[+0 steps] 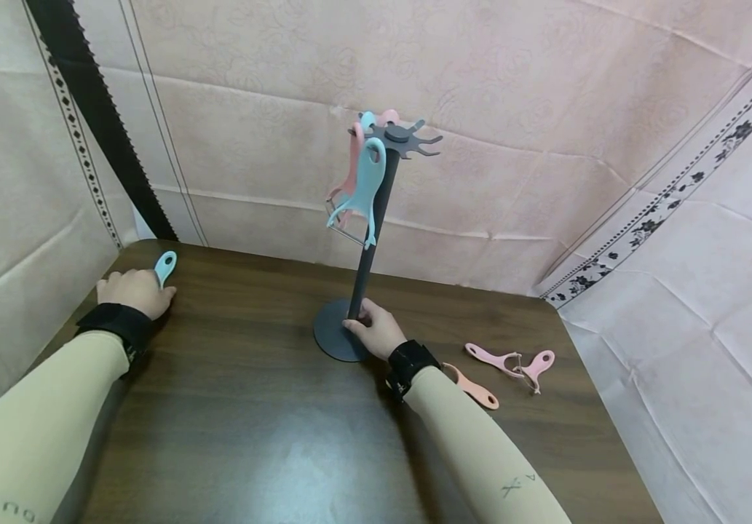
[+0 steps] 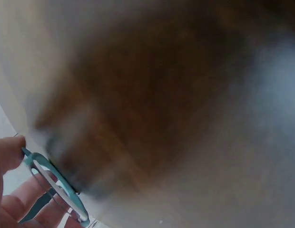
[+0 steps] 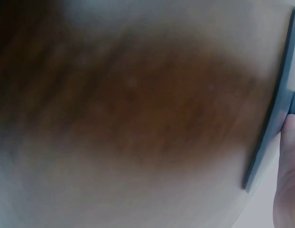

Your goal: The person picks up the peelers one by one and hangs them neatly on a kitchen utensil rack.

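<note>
At the table's far left, my left hand (image 1: pixel 133 292) holds a light blue peeler (image 1: pixel 165 267), its handle sticking out past the fingers. The left wrist view shows that peeler's curved head (image 2: pixel 75 195) between thumb and fingers. My right hand (image 1: pixel 381 333) grips the dark grey stand's pole (image 1: pixel 362 276) low down, just above its round base (image 1: pixel 332 335). In the right wrist view the base (image 3: pixel 273 114) appears edge-on beside the thumb (image 3: pixel 290 156). From hooks at the stand's top (image 1: pixel 397 134) hang light blue (image 1: pixel 369 178) and pink peelers (image 1: pixel 354 156), partly overlapping.
Right of the stand, two pink peelers (image 1: pixel 495 360) (image 1: pixel 541 362) lie with their heads together. An orange peeler (image 1: pixel 477 391) lies nearer, partly behind the right forearm. Pale cloth (image 1: pixel 271 131) hangs behind and beside the brown wooden table (image 1: pixel 244 378).
</note>
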Motion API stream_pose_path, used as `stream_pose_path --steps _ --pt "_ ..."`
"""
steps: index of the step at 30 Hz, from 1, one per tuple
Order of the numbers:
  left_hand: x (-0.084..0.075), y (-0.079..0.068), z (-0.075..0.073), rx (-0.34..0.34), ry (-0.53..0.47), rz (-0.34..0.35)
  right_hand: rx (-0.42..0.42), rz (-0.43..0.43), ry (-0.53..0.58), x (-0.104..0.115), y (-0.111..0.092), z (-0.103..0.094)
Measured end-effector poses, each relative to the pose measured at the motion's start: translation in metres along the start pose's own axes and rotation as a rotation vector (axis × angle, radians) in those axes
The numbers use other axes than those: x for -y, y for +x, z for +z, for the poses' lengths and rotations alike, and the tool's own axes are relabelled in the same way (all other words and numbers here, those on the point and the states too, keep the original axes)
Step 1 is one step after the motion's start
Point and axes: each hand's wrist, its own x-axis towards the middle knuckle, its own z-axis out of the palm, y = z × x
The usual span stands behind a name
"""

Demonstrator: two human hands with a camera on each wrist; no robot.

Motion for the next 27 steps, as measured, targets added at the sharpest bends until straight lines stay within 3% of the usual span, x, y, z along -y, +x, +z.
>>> stream_pose_path --steps 7,15,22,27 --pt "0.004 -0.005 -0.002 -0.009 0.002 0.009 0.113 -0.045 -0.043 0.001 0.007 -0.010" --pt "0.009 -0.008 -0.005 0.003 -0.075 0.040 0.190 -0.138 -0.149 0.002 0.017 -0.021" --pt "0.013 -0.011 -0.008 0.046 -0.157 -0.037 0.200 -0.137 -0.142 0.004 0.021 -0.019" --pt "0.009 -0.012 -0.014 0.124 -0.132 -0.078 0.176 -0.129 -0.154 0.000 0.018 -0.022"
